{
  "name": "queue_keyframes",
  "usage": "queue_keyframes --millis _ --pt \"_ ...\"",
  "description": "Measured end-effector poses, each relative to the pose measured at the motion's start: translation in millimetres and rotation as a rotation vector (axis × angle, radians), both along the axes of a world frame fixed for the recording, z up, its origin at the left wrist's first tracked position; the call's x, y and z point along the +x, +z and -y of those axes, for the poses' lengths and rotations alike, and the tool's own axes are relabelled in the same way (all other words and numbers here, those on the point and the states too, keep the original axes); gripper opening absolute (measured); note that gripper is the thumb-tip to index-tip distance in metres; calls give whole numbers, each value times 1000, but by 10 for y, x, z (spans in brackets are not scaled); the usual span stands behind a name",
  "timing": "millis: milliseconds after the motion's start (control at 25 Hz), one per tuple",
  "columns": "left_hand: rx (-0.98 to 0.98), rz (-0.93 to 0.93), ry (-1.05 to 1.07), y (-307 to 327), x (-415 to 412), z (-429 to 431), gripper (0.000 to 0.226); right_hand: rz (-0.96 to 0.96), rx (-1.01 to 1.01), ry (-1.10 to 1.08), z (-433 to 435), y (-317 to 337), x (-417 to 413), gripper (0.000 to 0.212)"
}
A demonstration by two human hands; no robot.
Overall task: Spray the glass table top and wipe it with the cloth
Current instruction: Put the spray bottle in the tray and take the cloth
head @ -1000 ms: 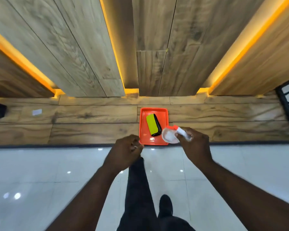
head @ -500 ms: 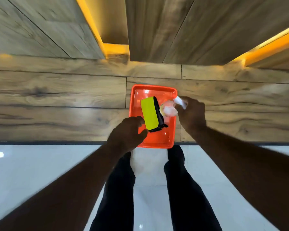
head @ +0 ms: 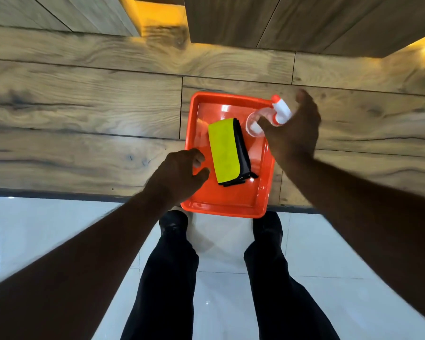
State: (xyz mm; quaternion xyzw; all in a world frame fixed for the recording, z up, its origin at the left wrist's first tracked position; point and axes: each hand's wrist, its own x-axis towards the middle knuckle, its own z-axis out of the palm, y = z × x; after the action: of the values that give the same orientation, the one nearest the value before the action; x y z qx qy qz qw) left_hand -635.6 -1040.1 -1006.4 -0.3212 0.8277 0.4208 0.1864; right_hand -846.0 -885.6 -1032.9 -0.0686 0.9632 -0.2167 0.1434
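An orange tray [head: 231, 207] lies on the wooden surface at its near edge. Inside it is a folded cloth [head: 225, 150], yellow on top with black underneath. A clear spray bottle [head: 279, 112] with a white and red nozzle stands upright in the tray's far right corner. My right hand [head: 292, 133] is loosely around the bottle, with the thumb on its clear body and the fingers spread behind the nozzle. My left hand [head: 179, 173] hovers over the tray's left rim beside the cloth, fingers apart and holding nothing.
The wooden surface [head: 84, 119] stretches left and right, with lit wooden wall panels [head: 231, 18] behind it. Its dark front edge meets a glossy white tiled floor [head: 47, 229]. My legs in black trousers [head: 169, 278] stand right below the tray.
I have come up close to the tray. My right hand has brought the spray bottle down into its far right corner and loosened its fingers. My left hand has reached the tray's left rim and opened.
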Motion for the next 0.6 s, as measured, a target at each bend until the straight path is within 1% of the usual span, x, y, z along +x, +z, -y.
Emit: queue_keyframes --millis 40,80,120,160,200,240,280,360,440,480,520,560,600 --pt "-4 1 1 -4 -7 -7 28 86 43 -182 -36 11 162 96" --pt "-6 5 6 -9 -15 -8 27 260 69 -309 -73 -81 370 98" --pt "-4 6 10 -25 -25 -9 27 483 87 -326 -91 -189 574 95" --pt "3 9 8 -62 -38 -26 27 680 112 -226 -106 -329 733 91" --pt "10 9 6 -108 -45 -36 27 769 114 -86 -97 -496 819 92" --pt "16 8 15 -159 -34 -36 27 754 132 21 -37 -657 833 96" --pt "23 8 41 -216 3 -28 28 693 146 85 51 -817 798 99" --pt "33 7 104 -276 101 -18 25 540 150 95 230 -1066 660 100" --pt "57 16 170 -303 242 -48 20 481 180 90 316 -1234 573 95" --pt "78 25 193 -262 305 -67 19 500 201 118 313 -1306 544 87" --pt "100 35 209 -189 356 -84 18 537 226 168 318 -1293 526 72" --pt "126 46 228 -106 397 -102 18 573 238 212 298 -1215 520 51" --pt "146 56 259 -14 421 -123 18 595 217 243 272 -1049 518 34"
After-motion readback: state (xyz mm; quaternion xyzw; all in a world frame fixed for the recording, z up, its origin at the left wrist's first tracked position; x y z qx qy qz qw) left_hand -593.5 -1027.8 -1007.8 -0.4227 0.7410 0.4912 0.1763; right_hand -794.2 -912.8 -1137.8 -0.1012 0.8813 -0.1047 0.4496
